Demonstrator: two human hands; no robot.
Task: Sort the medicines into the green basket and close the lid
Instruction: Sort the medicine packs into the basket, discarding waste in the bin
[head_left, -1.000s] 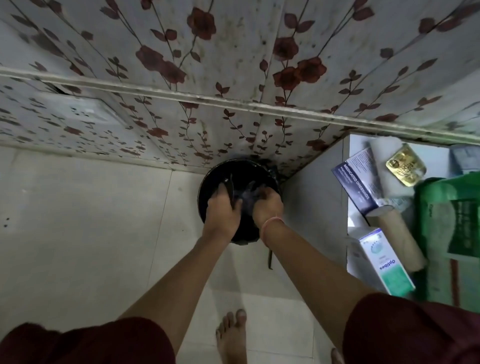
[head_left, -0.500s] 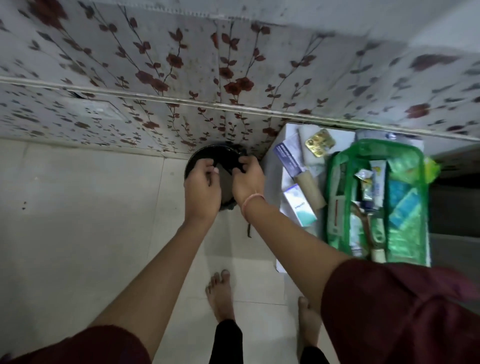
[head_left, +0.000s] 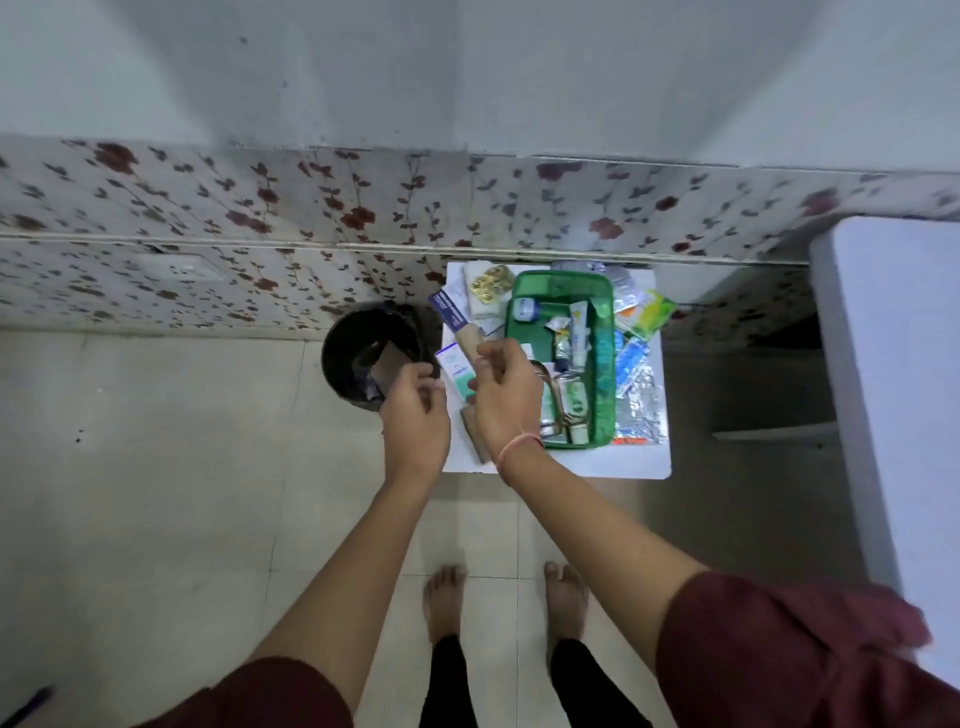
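The green basket (head_left: 603, 364) sits on a small white table (head_left: 613, 462) against the flowered wall. Tubes and small packs lie inside it. Left of it on the table are a gold blister pack (head_left: 491, 283), a dark blue box (head_left: 447, 310), a white and teal box (head_left: 453, 364) and a beige roll (head_left: 469, 336). Foil strips (head_left: 640, 397) and a green sachet (head_left: 654, 314) lie to its right. My right hand (head_left: 506, 397) hovers over the basket's near left corner, my left hand (head_left: 415, 415) beside the table's left edge. Both have loosely curled fingers and hold nothing I can see.
A black bin (head_left: 358, 340) with scraps inside stands on the tiled floor just left of the table. A tall white piece of furniture (head_left: 893, 364) is at the right edge. My bare feet are on the floor in front of the table.
Both hands have come up out of the black bin and moved right, toward the table. The view has pulled back and now shows the whole table and basket.
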